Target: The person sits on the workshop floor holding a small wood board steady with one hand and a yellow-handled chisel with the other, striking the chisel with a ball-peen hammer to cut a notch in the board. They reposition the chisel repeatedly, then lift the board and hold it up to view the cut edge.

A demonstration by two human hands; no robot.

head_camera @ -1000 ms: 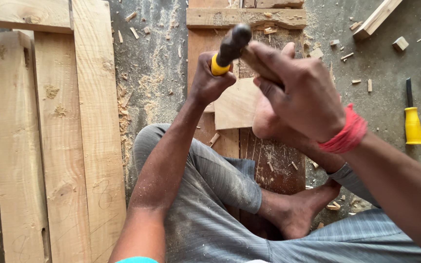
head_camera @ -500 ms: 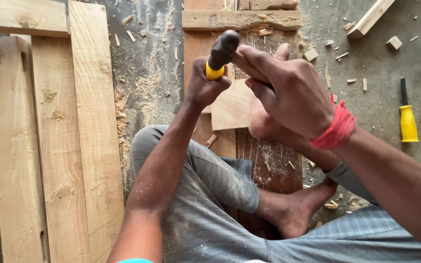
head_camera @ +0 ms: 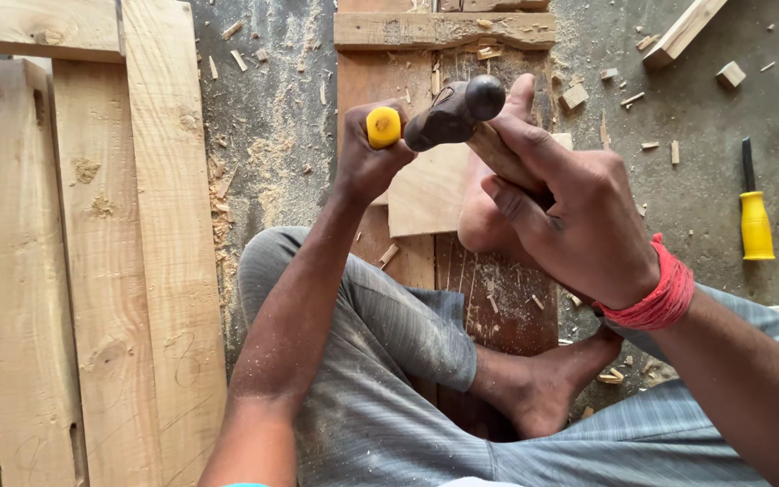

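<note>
Concrete floor, grey, dusted with sawdust and strewn with wood chips. No packages, labels or signs in view.

We sit on the floor, legs folded over a dark reddish board that runs away from us; one bare foot presses a pale wood piece down on it, the other foot rests beside the board's near end. A crosspiece lies across the board's far end.

Our left hand is closed around a yellow-handled chisel; only the handle's butt shows above the fist, the blade hidden. Our right hand, red thread at the wrist, wraps tight on the wooden handle of a hammer; its dark head sits just beside the chisel butt, whether touching we cannot tell.

Count: two chisels, the second lying on the floor to our right, well apart. One hammer. Four pale planks at left: three side by side, one across their far end. One wood strip at upper right, small offcut blocks near it.
</note>
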